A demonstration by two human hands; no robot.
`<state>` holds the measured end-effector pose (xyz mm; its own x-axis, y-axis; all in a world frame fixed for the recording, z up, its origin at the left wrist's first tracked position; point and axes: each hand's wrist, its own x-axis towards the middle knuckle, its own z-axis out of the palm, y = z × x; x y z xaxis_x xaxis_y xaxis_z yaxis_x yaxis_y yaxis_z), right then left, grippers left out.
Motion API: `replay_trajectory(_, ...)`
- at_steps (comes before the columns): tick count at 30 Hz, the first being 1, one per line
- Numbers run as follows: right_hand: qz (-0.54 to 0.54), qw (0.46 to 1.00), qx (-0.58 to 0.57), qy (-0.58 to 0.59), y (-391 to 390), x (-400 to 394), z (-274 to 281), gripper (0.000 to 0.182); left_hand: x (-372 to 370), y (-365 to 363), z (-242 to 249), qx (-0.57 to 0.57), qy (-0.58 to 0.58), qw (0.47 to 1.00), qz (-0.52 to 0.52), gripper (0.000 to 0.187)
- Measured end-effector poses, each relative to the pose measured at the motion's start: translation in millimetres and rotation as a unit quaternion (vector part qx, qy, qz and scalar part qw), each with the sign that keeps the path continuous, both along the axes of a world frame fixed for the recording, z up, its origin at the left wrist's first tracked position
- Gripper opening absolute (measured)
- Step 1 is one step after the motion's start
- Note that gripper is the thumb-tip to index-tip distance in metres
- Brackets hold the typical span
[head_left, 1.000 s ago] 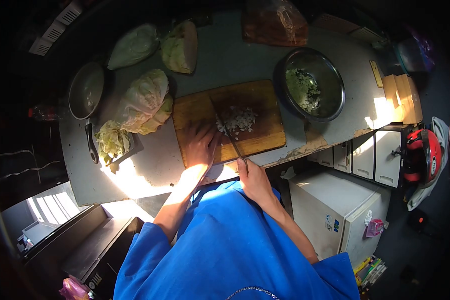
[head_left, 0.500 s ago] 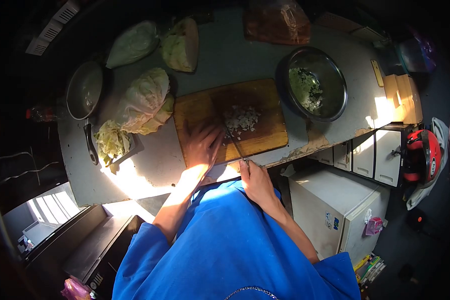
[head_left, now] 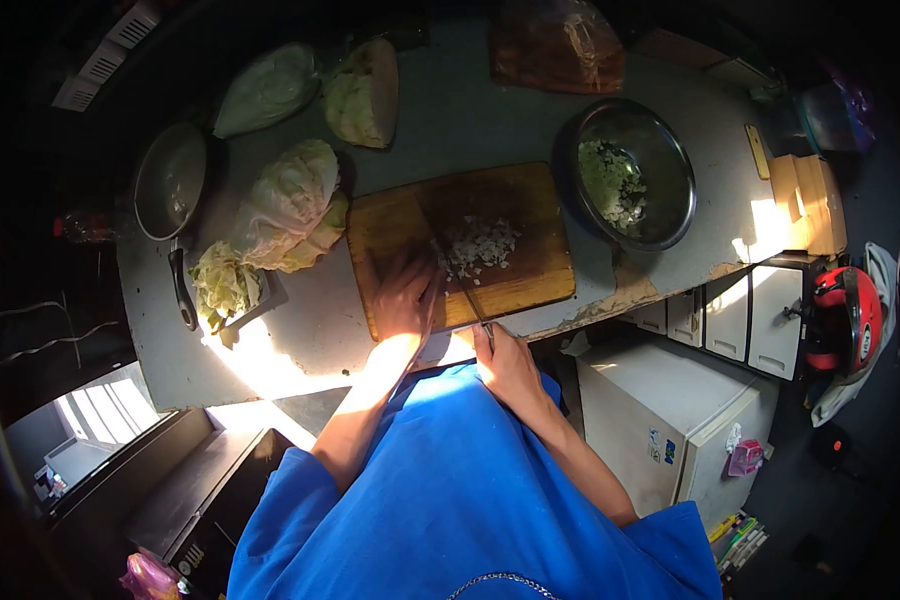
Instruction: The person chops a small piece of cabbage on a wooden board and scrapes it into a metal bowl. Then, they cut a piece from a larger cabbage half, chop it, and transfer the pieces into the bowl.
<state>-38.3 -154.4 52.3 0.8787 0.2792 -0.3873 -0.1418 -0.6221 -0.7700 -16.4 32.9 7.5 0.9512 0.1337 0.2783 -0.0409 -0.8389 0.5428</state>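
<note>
My right hand (head_left: 508, 365) is wrapped round the handle of a kitchen knife (head_left: 467, 288) at the near edge of a wooden cutting board (head_left: 530, 195). The dark, narrow blade points away from me across the board. Left of it, my left hand (head_left: 404, 305) rests on the board with fingers bent and close together, partly lost in shadow and blur. Whatever lies under those fingertips is hidden. Beside the blade, toward the right, is a loose pile of chopped pale cabbage (head_left: 485, 243). A steel bowl (head_left: 677, 165) right of the board holds more chopped pieces.
Left of the board lie a large piece of cabbage (head_left: 295, 195) and loose leaves (head_left: 225, 280). Behind are a cut cabbage (head_left: 363, 95) and a pale bag (head_left: 268, 90). A frying pan (head_left: 170, 180) stands at far left. A reddish bag (head_left: 555, 50) sits at the back.
My left fingers have drawn in closer together and shifted slightly. The knife and my right hand have moved a little left and toward me. The bowl and cabbages remain in place.
</note>
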Motion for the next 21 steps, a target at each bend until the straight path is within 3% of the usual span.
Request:
replay_trajectory(2,0.001,0.999,-0.036,0.029,1.6,2.0,6.8,0.037,-3.4,-0.6,-3.6,0.009,0.0,1.0,-0.004,0.018)
replay_trajectory(7,-0.003,1.0,0.01,-0.019,-1.1,3.4,8.9,0.038,-1.4,0.9,-2.9,0.043,-0.012,0.999,-0.019,0.017)
replay_trajectory(9,-0.021,0.999,0.034,-0.023,0.3,2.0,14.1,0.038,-0.1,-0.5,-4.6,-0.005,-0.012,1.0,-0.008,0.017)
replay_trajectory(12,0.017,0.999,-0.025,0.011,0.7,4.5,7.6,0.037,-0.1,-2.1,-1.4,-0.012,-0.012,1.0,-0.003,0.017)
replay_trajectory(19,0.007,1.0,-0.019,0.007,-5.9,6.8,11.4,0.038,2.1,-0.1,2.2,-0.034,-0.009,0.999,-0.019,0.02)
replay_trajectory(21,0.007,0.999,-0.04,0.02,-9.8,9.6,11.6,0.04,2.7,-2.4,4.3,-0.11,-0.016,0.993,0.024,0.022)
